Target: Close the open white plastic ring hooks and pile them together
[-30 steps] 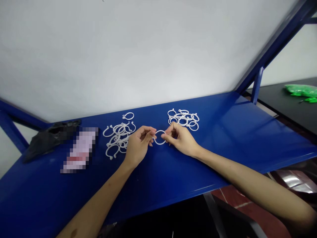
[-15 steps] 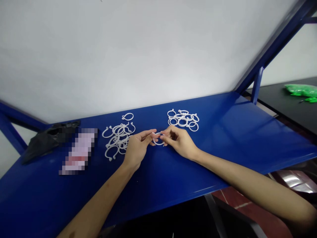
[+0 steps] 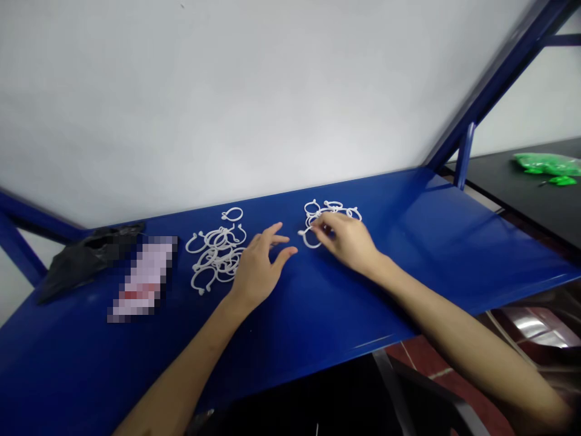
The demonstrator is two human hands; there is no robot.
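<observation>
My right hand [image 3: 347, 239] pinches a white plastic curtain ring [image 3: 310, 245] at the near left edge of a cluster of similar rings [image 3: 333, 204]. The held ring has a small knob on its left side, and my fingers cover its right part. My left hand [image 3: 263, 260] is open with its fingers apart, holding nothing, beside a pile of white rings [image 3: 216, 238] on the left. Several rings in that pile have gaps between their knobbed ends. One single ring [image 3: 234, 214] lies just behind the pile.
The blue table [image 3: 290, 327] stands against a pale wall [image 3: 272, 109]. On the left lie a black plastic bag [image 3: 82, 257] and a blurred-out pinkish packet [image 3: 147, 272]. A dark table at the right bears a green bagged item [image 3: 547, 163].
My right hand has carried the ring from between both hands over to the right cluster. My left hand has let go of it and spread its fingers.
</observation>
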